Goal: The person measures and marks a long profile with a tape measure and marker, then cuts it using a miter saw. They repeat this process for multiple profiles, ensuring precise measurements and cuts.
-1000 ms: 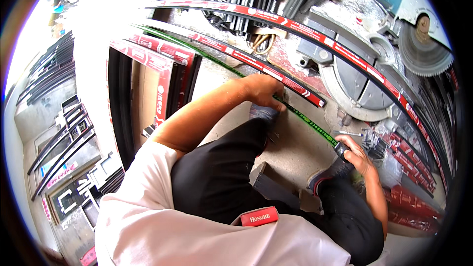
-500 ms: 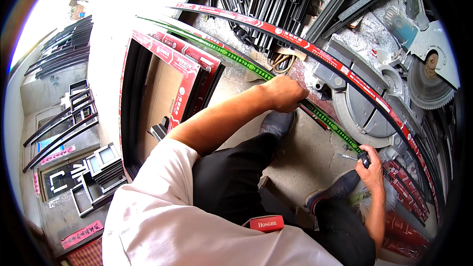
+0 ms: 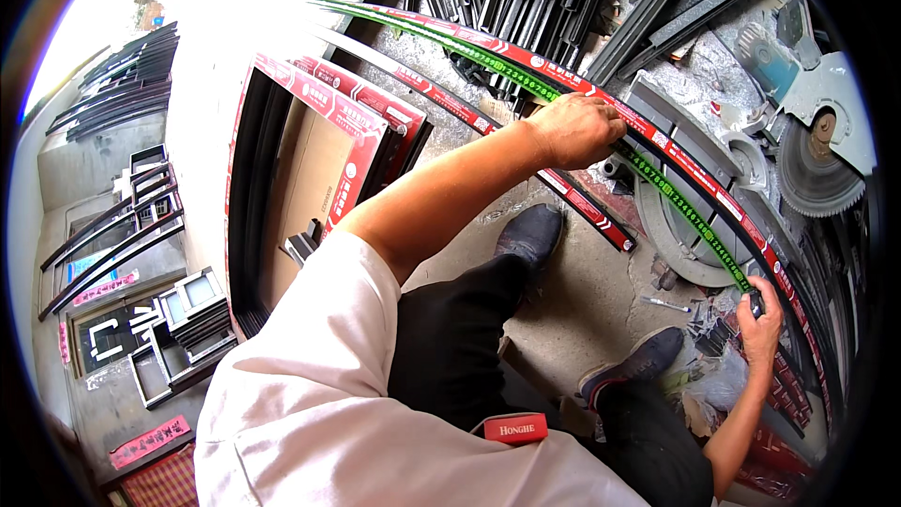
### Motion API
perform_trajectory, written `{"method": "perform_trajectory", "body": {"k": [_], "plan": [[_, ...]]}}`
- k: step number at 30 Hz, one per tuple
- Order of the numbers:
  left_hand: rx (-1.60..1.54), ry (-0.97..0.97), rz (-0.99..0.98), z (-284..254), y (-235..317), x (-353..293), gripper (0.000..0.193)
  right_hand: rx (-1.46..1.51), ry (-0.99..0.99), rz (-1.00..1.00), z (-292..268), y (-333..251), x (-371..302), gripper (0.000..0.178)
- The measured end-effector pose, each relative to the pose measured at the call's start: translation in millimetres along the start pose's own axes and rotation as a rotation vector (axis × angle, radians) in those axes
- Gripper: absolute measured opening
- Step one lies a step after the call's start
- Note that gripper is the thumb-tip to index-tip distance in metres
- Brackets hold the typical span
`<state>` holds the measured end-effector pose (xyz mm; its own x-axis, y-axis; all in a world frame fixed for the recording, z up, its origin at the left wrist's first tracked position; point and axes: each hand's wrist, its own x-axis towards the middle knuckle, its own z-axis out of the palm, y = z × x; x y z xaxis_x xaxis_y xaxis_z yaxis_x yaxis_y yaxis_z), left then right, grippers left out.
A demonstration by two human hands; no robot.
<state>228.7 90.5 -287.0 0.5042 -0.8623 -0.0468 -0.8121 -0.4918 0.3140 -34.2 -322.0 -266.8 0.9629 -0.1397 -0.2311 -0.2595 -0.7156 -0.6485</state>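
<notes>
A bright green tape measure blade (image 3: 678, 195) stretches diagonally from the far left to a small dark tape measure case (image 3: 755, 304) at the right. My right hand (image 3: 764, 327) is closed around that case. Farther up the blade, my left hand (image 3: 580, 128) grips it with curled fingers, right beside a long black profile covered in red printed film (image 3: 690, 161). Whether the left fingers also touch this profile is hidden. A second profile with red film (image 3: 587, 204) passes under my left wrist and ends above the floor near my shoes.
A mitre saw (image 3: 817, 145) with a toothed blade stands at the right. Black profiles (image 3: 535, 9) are heaped at the back. Film-wrapped frames (image 3: 319, 155) stand to my left. A pen (image 3: 664, 303) and clear plastic (image 3: 727, 380) lie on the floor by my right shoe.
Both hands have moved right and the tape blade has shifted with them, now lying against the long film-covered profile. The second profile is now exposed below the tape.
</notes>
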Motion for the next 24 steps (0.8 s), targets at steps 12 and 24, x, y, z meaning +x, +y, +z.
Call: {"method": "perform_trajectory", "body": {"k": [12, 24], "plan": [[0.008, 0.040, 0.037, 7, -13, 20, 0.026, -0.043, 0.014, -0.034, -22, 21, 18, 0.033], [0.008, 0.034, 0.029, 8, -16, 24, 0.029, -0.049, -0.003, -0.003, -25, 18, 27, 0.032]]}}
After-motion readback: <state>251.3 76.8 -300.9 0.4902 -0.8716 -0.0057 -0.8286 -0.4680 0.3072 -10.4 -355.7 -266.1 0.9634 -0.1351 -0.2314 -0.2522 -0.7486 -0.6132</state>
